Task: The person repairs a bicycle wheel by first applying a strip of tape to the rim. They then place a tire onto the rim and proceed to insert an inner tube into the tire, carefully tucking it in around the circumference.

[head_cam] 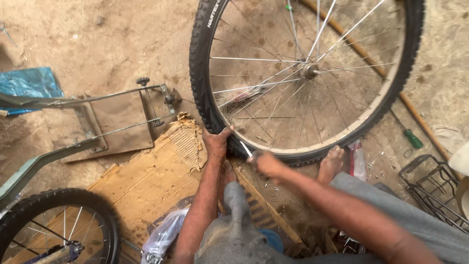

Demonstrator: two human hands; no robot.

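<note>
A bicycle wheel (303,73) with a black tyre (200,73) and thin spokes stands upright on the dirt in front of me. My left hand (216,142) grips the lower edge of the tyre, thumb hooked over the rim. My right hand (266,163) is closed around a thin metal tool (245,148) whose tip points at the rim beside my left thumb. My bare foot (331,164) rests against the bottom of the tyre.
Torn cardboard (161,166) lies under me. A bicycle frame and rear rack (97,112) lie to the left, with another wheel (58,225) at bottom left. A green-handled screwdriver (413,138), a long stick (391,83) and a wire basket (432,188) sit on the right.
</note>
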